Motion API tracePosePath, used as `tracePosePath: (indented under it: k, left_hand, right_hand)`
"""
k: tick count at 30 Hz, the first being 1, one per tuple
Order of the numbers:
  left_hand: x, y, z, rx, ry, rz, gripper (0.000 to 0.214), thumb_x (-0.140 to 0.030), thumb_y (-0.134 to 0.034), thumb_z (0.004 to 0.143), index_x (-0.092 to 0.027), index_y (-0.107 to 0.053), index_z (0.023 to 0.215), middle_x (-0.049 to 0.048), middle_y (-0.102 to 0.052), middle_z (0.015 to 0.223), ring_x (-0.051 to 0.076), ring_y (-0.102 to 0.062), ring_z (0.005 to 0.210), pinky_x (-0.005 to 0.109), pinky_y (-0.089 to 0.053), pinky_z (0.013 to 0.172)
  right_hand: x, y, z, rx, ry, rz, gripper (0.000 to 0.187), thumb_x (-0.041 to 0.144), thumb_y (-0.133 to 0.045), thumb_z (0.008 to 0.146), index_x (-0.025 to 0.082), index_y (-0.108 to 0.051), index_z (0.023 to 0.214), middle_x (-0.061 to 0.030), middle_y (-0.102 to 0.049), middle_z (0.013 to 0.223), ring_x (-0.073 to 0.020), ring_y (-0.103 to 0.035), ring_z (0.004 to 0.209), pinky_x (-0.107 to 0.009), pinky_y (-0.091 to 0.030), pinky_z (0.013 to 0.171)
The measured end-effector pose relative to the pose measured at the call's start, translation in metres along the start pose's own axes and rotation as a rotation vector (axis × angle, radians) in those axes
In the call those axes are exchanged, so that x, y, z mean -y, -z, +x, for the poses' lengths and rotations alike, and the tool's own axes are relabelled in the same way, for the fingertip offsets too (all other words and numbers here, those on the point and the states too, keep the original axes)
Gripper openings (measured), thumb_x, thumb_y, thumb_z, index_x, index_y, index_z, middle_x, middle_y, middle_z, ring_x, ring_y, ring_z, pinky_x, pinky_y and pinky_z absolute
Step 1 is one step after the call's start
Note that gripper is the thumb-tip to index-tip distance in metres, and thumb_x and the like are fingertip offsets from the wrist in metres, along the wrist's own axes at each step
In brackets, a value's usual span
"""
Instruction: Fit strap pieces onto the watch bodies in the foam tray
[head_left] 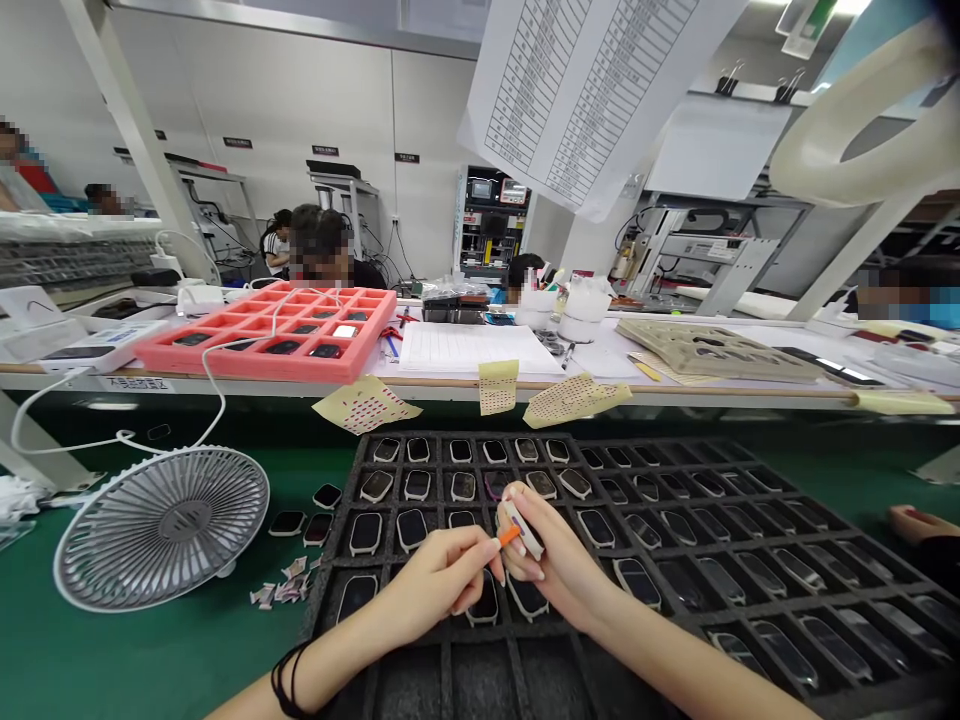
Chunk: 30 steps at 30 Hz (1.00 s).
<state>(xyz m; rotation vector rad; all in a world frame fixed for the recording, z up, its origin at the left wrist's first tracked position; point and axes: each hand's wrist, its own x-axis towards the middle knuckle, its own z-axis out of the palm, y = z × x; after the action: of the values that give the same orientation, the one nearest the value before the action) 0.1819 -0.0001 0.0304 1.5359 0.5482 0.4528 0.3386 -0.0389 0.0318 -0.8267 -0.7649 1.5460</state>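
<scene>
Left hand: I see the left hand at 6 o'clock in my view, with its fingers closed narrow on an orange-tipped stick; a dark cord bracelet circles the wrist.

Right hand: the right hand sits just beside the left, its fingers curled narrow around a white-edged watch case, which stands tilted. The orange tip meets this case.

Held items: I place both above the middle of a black foam tray, over its lower cells.

Tray contents: I count 2 kinds of rows, with dark-screened watch cases at the left and glossier cases at 3 o'clock, 1 to a cell.

Bench, 9 o'clock: a white desk fan lies tilted on a green mat. 3 loose cases and a pile of paper scraps lie between fan and tray.

Shelf, 11 o'clock: a pink foam tray holds more dark cases.

Shelf, 12 o'clock: a ruled paper form lies beside 3 yellow dotted sheets hanging over the edge.

Shelf, 2 o'clock: a beige moulded tray.

Co-worker, 3 o'clock: another person's hand rests at the frame edge, apart from the tray.
</scene>
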Motion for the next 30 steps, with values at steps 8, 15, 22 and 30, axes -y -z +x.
tracePosePath:
  k: [8, 15, 22, 30]
  left_hand:
    - [0.0007, 0.0002, -0.0001, 0.005, 0.028, 0.001, 0.041, -0.053, -0.042, 0.088, -0.015, -0.053, 0.077, -0.0104, -0.036, 0.04, 0.005, -0.026, 0.034, 0.016, -0.022, 0.036]
    - [0.0001, -0.0002, 0.0002, -0.015, 0.027, 0.006, 0.041, -0.053, -0.041, 0.088, -0.016, -0.052, 0.075, -0.0102, -0.037, 0.04, 0.005, -0.025, 0.033, 0.017, -0.021, 0.035]
    - [0.0009, -0.0013, -0.0001, -0.008, -0.006, -0.017, 0.042, -0.055, -0.042, 0.087, -0.016, -0.052, 0.073, -0.0103, -0.036, 0.039, 0.005, -0.025, 0.032, 0.017, -0.021, 0.035]
    - [0.0017, 0.0023, -0.0023, -0.026, -0.003, 0.024, 0.042, -0.053, -0.043, 0.088, -0.015, -0.056, 0.074, -0.0096, -0.038, 0.039, 0.005, -0.027, 0.033, 0.017, -0.022, 0.037]
  right_hand:
    - [-0.0026, -0.0018, 0.0007, 0.05, -0.013, 0.096, 0.028, 0.04, -0.063, 0.083, 0.019, -0.049, 0.071, 0.0084, -0.048, 0.048, -0.0011, -0.028, 0.031, -0.016, -0.019, 0.034]
    - [-0.0057, -0.0034, 0.0018, 0.062, 0.01, 0.152, 0.03, 0.04, -0.061, 0.084, 0.019, -0.049, 0.067, 0.0083, -0.046, 0.048, -0.0033, -0.033, 0.031, -0.015, -0.024, 0.03]
    - [-0.0059, -0.004, 0.0029, 0.056, 0.007, 0.166, 0.032, 0.041, -0.059, 0.085, 0.019, -0.046, 0.066, 0.0084, -0.045, 0.047, -0.0034, -0.033, 0.031, -0.015, -0.027, 0.03]
    - [-0.008, -0.0012, 0.0003, -0.009, 0.146, -0.046, 0.028, 0.042, -0.06, 0.085, 0.021, -0.046, 0.073, 0.0096, -0.046, 0.048, -0.0046, -0.039, 0.033, -0.016, -0.032, 0.033]
